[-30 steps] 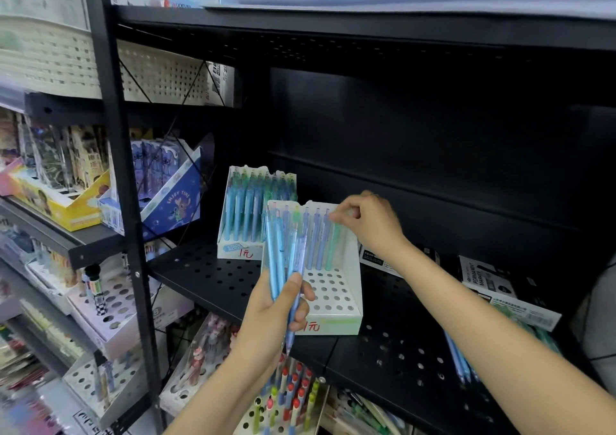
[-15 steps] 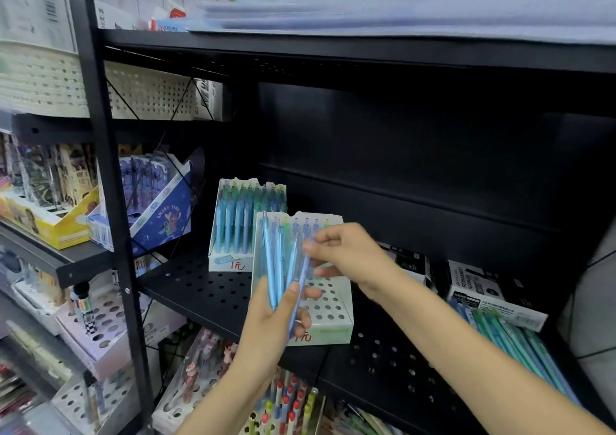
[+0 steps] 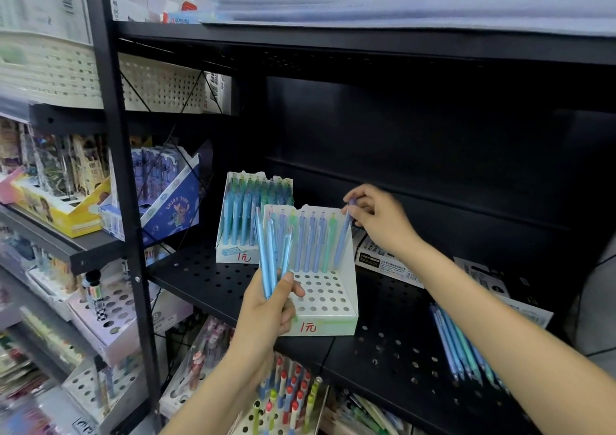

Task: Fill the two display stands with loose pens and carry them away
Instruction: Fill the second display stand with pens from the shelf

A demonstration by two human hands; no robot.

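Head: front stand (image 3: 320,326) label reads "1元".

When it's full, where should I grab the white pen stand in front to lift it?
Probably by its two low side walls near the front, one hand from each side. The front pen stand is a wide open tray with a tall back wall; pens stand along the back row, so gripping the top would knock them. The left hand must first put down its bundle of pens.
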